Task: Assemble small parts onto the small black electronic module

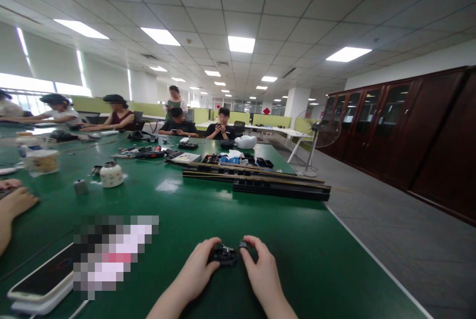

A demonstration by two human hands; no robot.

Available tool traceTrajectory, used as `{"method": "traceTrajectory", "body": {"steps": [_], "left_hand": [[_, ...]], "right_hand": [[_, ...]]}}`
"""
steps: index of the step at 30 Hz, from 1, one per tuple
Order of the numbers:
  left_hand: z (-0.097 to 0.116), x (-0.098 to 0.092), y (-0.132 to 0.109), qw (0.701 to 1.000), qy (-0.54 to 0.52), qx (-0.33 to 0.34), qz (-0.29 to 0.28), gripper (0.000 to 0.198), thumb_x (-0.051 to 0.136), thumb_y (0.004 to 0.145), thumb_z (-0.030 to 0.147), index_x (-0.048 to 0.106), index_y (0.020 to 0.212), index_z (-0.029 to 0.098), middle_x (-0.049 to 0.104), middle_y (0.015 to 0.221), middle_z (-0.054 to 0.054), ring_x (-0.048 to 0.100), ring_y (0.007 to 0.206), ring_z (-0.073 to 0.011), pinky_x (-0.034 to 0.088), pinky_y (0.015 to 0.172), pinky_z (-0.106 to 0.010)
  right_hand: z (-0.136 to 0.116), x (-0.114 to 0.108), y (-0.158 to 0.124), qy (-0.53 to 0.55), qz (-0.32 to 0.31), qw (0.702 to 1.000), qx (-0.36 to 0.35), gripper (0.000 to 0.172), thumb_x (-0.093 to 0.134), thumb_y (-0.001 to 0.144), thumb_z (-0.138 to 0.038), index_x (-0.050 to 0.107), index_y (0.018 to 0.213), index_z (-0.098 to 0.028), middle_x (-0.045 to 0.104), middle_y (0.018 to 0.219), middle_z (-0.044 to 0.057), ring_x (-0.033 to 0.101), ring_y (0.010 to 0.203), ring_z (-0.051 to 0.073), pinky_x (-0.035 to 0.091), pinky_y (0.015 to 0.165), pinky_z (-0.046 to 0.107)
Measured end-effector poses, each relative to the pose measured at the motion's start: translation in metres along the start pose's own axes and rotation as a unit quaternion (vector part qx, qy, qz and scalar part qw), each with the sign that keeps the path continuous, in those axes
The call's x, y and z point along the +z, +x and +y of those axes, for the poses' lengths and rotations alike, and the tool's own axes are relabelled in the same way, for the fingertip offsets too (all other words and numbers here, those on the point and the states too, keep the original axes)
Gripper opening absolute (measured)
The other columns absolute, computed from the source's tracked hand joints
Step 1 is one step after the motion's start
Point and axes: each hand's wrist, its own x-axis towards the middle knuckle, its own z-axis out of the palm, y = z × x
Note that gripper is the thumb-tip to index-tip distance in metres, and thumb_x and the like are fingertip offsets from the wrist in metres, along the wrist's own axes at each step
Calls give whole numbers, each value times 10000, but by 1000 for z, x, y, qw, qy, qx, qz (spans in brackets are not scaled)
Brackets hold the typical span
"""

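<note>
My left hand point(201, 264) is closed around the left side of a small black device point(225, 256) with some shiny metal parts on top, just above the green table point(178, 232). To the right of it, my right hand point(258, 261) pinches a small dark grey block point(243, 244) between thumb and fingertips. A narrow gap separates the block from the black device. What exactly the two pieces are is too small to tell.
A phone point(44, 272) with a cable lies to the left. Another person's hand point(18, 202) is at the left edge. Farther back stand a white jar point(111, 175) and a grey block point(80, 186). Long black trays point(282, 190) with thin rods lie across the right side.
</note>
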Motion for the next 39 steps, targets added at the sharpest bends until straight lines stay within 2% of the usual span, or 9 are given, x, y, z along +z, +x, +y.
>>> {"method": "traceTrajectory", "body": {"steps": [5, 9, 17, 24, 33, 37, 39], "left_hand": [[-1, 0, 0, 999, 9, 28, 16, 411, 501, 619, 110, 553, 1021, 181, 577, 1110, -75, 493, 1067, -228, 333, 969, -348], [-4, 0, 1, 1000, -7, 19, 8, 428, 514, 637, 127, 540, 1061, 177, 573, 1138, -76, 495, 1084, -223, 328, 983, -348], [2, -5, -2, 1000, -26, 0, -9, 502, 530, 647, 126, 507, 1147, 163, 570, 1156, -82, 498, 1095, -214, 335, 986, -332], [11, -9, -5, 1000, -19, 9, -14, 425, 512, 642, 105, 558, 1056, 189, 599, 1083, -53, 515, 1052, -214, 349, 965, -333], [5, -6, -3, 999, -22, 28, -8, 423, 504, 646, 121, 552, 1060, 192, 581, 1106, -62, 501, 1061, -219, 340, 967, -338], [-1, -4, -1, 999, -32, 41, -2, 427, 497, 644, 118, 551, 1060, 196, 561, 1141, -59, 494, 1076, -215, 339, 967, -335], [-2, -3, 0, 999, -34, 42, -3, 441, 497, 638, 114, 549, 1068, 192, 565, 1133, -61, 498, 1072, -215, 342, 964, -333]], "right_hand": [[3, -7, 5, 13, 66, 997, 25, 337, 514, 753, -379, 608, 1007, -179, 669, 978, 82, 620, 919, 216, 478, 829, 329], [6, -18, 8, -15, 107, 993, 52, 364, 495, 758, -411, 600, 1016, -177, 663, 984, 84, 618, 896, 218, 485, 795, 317], [12, -39, 15, -31, 150, 984, 92, 430, 472, 768, -461, 577, 1075, -178, 654, 978, 80, 607, 887, 227, 482, 747, 306], [12, -45, 16, -16, 184, 980, 72, 428, 466, 776, -471, 575, 1082, -192, 642, 999, 75, 595, 904, 221, 471, 766, 310], [5, -45, 15, -31, 149, 987, 60, 397, 491, 759, -477, 595, 1016, -193, 632, 1031, 81, 572, 971, 232, 452, 832, 328], [5, -38, 14, -32, 98, 993, 60, 381, 508, 746, -441, 601, 1017, -190, 635, 1042, 78, 574, 985, 234, 441, 870, 343], [5, -31, 12, -37, 57, 996, 61, 352, 537, 727, -400, 616, 1000, -193, 658, 980, 70, 596, 938, 237, 458, 839, 348]]}}
